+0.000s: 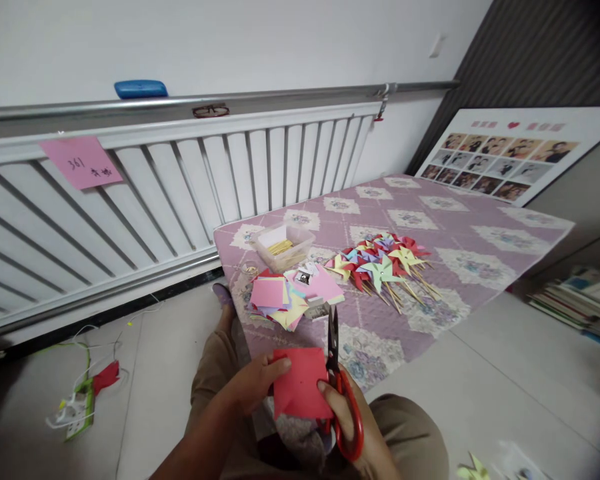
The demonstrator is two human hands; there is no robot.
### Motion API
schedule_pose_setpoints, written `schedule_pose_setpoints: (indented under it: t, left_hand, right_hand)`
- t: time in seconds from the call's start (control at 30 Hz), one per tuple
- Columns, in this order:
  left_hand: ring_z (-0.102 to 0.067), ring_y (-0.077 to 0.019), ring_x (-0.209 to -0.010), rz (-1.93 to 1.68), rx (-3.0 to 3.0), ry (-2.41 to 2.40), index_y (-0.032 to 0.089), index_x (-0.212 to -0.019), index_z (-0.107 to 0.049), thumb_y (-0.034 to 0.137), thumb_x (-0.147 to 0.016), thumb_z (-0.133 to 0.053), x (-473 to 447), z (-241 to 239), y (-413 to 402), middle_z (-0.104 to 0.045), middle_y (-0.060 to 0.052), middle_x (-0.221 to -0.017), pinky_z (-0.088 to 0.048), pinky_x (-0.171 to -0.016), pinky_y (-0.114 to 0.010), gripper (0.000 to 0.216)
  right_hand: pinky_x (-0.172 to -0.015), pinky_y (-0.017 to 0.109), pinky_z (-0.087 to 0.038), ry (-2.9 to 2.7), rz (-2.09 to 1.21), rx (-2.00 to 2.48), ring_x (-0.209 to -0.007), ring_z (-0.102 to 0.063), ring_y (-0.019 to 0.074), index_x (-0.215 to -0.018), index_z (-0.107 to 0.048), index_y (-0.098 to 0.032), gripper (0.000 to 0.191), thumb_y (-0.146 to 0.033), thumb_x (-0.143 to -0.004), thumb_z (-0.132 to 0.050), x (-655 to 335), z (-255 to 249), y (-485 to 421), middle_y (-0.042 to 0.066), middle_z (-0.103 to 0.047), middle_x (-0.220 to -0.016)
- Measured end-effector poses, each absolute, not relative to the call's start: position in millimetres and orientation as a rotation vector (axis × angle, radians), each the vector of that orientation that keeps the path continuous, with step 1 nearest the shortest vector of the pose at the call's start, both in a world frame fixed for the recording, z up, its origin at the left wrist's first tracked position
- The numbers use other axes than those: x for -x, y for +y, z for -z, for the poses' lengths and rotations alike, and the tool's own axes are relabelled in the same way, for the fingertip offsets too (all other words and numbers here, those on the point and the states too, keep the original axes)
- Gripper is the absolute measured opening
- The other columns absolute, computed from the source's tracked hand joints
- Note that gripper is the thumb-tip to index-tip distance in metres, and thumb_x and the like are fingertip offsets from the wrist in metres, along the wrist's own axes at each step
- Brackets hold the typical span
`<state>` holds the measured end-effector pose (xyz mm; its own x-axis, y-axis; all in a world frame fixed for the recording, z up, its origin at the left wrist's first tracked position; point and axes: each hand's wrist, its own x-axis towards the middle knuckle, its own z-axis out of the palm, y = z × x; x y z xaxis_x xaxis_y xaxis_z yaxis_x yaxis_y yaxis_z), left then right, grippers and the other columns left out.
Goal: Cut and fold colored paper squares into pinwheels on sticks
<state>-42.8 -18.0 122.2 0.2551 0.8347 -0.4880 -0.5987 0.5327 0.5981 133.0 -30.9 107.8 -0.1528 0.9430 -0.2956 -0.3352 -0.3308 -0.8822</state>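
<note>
A red square of paper (300, 381) is held up in front of my lap. My left hand (261, 381) pinches its left edge, thumb on top. On the other side, my right hand (347, 412) has its fingers through the red handles of a pair of scissors (334, 347), and its thumb presses the paper's right edge. The dark blades point away from me, beside the paper and not across it. Just beyond lies a pile of coloured paper squares (270, 293). Finished paper pinwheels (380, 267) on sticks lie heaped to the right of it.
A clear plastic box (283, 243) with thin sticks stands on the purple patterned cloth (410, 217). Behind is a white radiator (260, 167) with a pink note (81, 162). A green-edged power strip (81, 407) lies on the floor at left, a framed photo board (520, 157) at back right.
</note>
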Motion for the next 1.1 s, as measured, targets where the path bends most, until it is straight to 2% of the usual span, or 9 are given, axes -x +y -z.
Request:
schedule_pose_setpoints:
  t: [0.1, 0.17, 0.33, 0.43, 0.53, 0.7, 0.83, 1.0, 1.1]
  left_hand:
    - [-0.068, -0.0232, -0.076, -0.919, -0.510, 0.704, 0.012, -0.085, -0.072, 0.036, -0.081, -0.067, 39, -132, -17, -0.073, -0.013, -0.081, -0.053, -0.074, -0.032, 0.026]
    - [-0.067, -0.0244, -0.084, -0.943, -0.504, 0.658, 0.013, -0.091, -0.071, 0.040, -0.080, -0.067, 37, -133, -18, -0.073, -0.013, -0.090, -0.053, -0.076, -0.032, 0.029]
    - [-0.067, -0.0232, -0.088, -1.069, -0.330, 0.655, 0.017, -0.101, -0.069, 0.036, -0.072, -0.077, 22, -114, -25, -0.072, -0.012, -0.101, -0.052, -0.076, -0.031, 0.036]
    - [-0.067, -0.0191, -0.084, -1.145, -0.247, 0.650, 0.020, -0.098, -0.069, 0.030, -0.070, -0.079, 7, -103, -31, -0.073, -0.008, -0.101, -0.052, -0.072, -0.028, 0.032]
    - [-0.066, -0.0165, -0.077, -1.207, -0.219, 0.671, 0.019, -0.093, -0.069, 0.026, -0.069, -0.080, -5, -101, -34, -0.073, -0.006, -0.092, -0.051, -0.069, -0.027, 0.028]
    - [-0.066, -0.0160, -0.070, -1.212, -0.154, 0.837, 0.014, -0.094, -0.065, 0.028, -0.071, -0.078, -9, -104, -29, -0.073, -0.009, -0.089, -0.050, -0.061, -0.025, 0.030]
    - [-0.068, -0.0176, -0.072, -1.158, -0.115, 0.889, 0.013, -0.093, -0.062, 0.028, -0.074, -0.074, -6, -105, -25, -0.074, -0.011, -0.092, -0.050, -0.061, -0.026, 0.027]
    - [-0.063, -0.0134, -0.054, -1.158, -0.003, 0.943, 0.014, -0.086, -0.059, 0.021, -0.080, -0.066, -3, -110, -22, -0.071, -0.004, -0.068, -0.048, -0.054, -0.023, 0.011]
    - [-0.066, -0.0160, -0.059, -1.165, 0.026, 0.931, 0.013, -0.089, -0.059, 0.020, -0.083, -0.062, 1, -115, -18, -0.072, -0.006, -0.071, -0.049, -0.055, -0.024, 0.009]
  right_hand:
    - [-0.047, 0.024, -0.048, -0.706, -1.555, 1.175, -0.050, -0.056, 0.0132, -0.091, -0.057, -0.022, 0.037, -0.045, -0.070, -0.075, -125, -99, -30, -0.005, -0.059, -0.064]
    - [-0.039, 0.021, -0.041, -0.636, -1.507, 1.183, -0.042, -0.048, 0.0101, -0.088, -0.053, -0.023, 0.036, -0.048, -0.072, -0.073, -121, -94, -29, -0.008, -0.053, -0.059]
    - [-0.039, 0.022, -0.041, -0.577, -1.441, 1.163, -0.042, -0.048, 0.0104, -0.084, -0.049, -0.024, 0.031, -0.047, -0.078, -0.068, -114, -92, -26, -0.007, -0.054, -0.061]
    - [-0.046, 0.023, -0.046, -0.540, -1.379, 1.184, -0.052, -0.054, 0.0130, -0.085, -0.049, -0.024, 0.031, -0.044, -0.075, -0.071, -111, -96, -24, -0.006, -0.057, -0.068]
    - [-0.058, 0.026, -0.051, -0.583, -1.356, 1.166, -0.063, -0.059, 0.0157, -0.090, -0.051, -0.024, 0.030, -0.041, -0.076, -0.071, -109, -98, -24, -0.004, -0.060, -0.075]
    - [-0.067, 0.030, -0.053, -0.766, -1.303, 1.194, -0.072, -0.061, 0.0195, -0.098, -0.053, -0.024, 0.029, -0.044, -0.081, -0.066, -113, -88, -27, 0.000, -0.064, -0.084]
    - [-0.066, 0.029, -0.052, -0.833, -1.251, 1.257, -0.069, -0.060, 0.0189, -0.096, -0.053, -0.023, 0.033, -0.047, -0.079, -0.068, -115, -79, -28, 0.000, -0.064, -0.080]
    - [-0.063, 0.027, -0.052, -0.828, -1.235, 1.241, -0.067, -0.061, 0.0176, -0.098, -0.055, -0.023, 0.039, -0.050, -0.075, -0.070, -112, -78, -27, -0.001, -0.065, -0.077]
    - [-0.055, 0.025, -0.049, -0.844, -1.254, 1.248, -0.060, -0.057, 0.0157, -0.104, -0.056, -0.022, 0.044, -0.051, -0.074, -0.071, -112, -79, -29, -0.002, -0.062, -0.073]
